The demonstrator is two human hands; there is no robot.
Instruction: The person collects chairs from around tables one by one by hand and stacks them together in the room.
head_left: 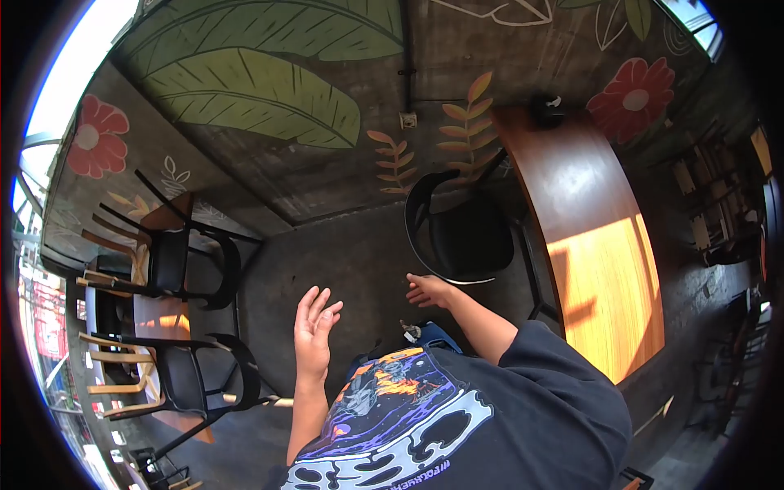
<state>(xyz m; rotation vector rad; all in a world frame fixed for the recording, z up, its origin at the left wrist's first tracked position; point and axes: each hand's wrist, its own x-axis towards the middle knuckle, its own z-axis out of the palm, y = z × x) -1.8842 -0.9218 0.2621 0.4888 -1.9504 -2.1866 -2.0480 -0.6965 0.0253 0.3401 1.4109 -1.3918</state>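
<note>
My left hand is raised in front of my body with its fingers loosely spread, and nothing is in it. To its right, my right hand has its fingers stretched out and slightly bent, also holding nothing. It appears just below a black chair with a curved backrest; whether the fingers touch the chair I cannot tell. A long wooden table stands to the right of that chair, partly sunlit.
On the left, several black chairs are turned over on a small wooden table. A dark object sits at the far end of the long table. Behind runs a painted wall; more furniture fills the right edge.
</note>
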